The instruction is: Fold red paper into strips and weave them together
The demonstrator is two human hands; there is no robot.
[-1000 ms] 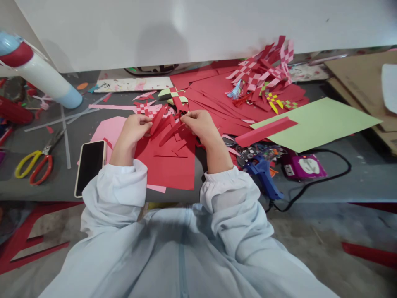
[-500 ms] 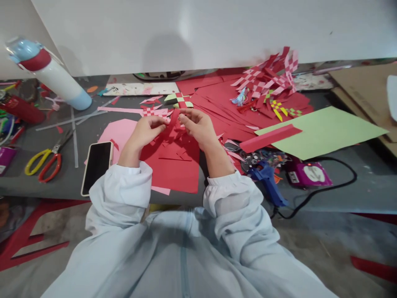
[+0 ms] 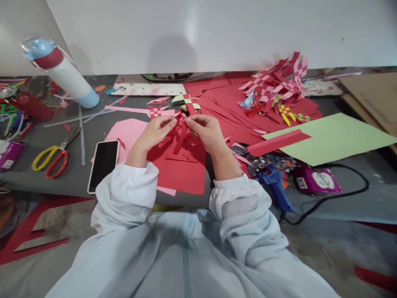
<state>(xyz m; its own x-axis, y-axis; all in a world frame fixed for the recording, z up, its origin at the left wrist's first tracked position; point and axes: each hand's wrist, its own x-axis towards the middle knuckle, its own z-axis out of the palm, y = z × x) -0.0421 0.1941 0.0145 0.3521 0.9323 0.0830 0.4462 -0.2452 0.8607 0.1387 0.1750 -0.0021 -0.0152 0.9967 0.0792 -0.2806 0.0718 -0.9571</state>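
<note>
Over the middle of the table, my left hand (image 3: 156, 133) and my right hand (image 3: 207, 131) face each other, thumbs and fingers pinched. Between them is a red paper strip (image 3: 180, 142), folded or woven; its exact shape is partly hidden by my fingers. Each hand grips one side of it. Below lies a red paper sheet (image 3: 180, 176) with loose cut strips on top. A pink paper sheet (image 3: 127, 128) is left of my left hand. Just beyond my fingers are a red-and-pink checkered weave (image 3: 155, 112) and a green, black and red one (image 3: 187, 100).
Scissors (image 3: 58, 155) and a phone (image 3: 104, 165) lie left, near a bottle (image 3: 66, 76) and red can (image 3: 29, 105). To the right are a blue glue gun (image 3: 274, 186) with its cord, a purple box (image 3: 321, 181), a green sheet (image 3: 335, 142) and woven paper pieces (image 3: 276, 80).
My fingertips have come closer together on the red strip, which looped up between them before and now hangs lower. The whole view has shifted slightly, so everything appears further right.
</note>
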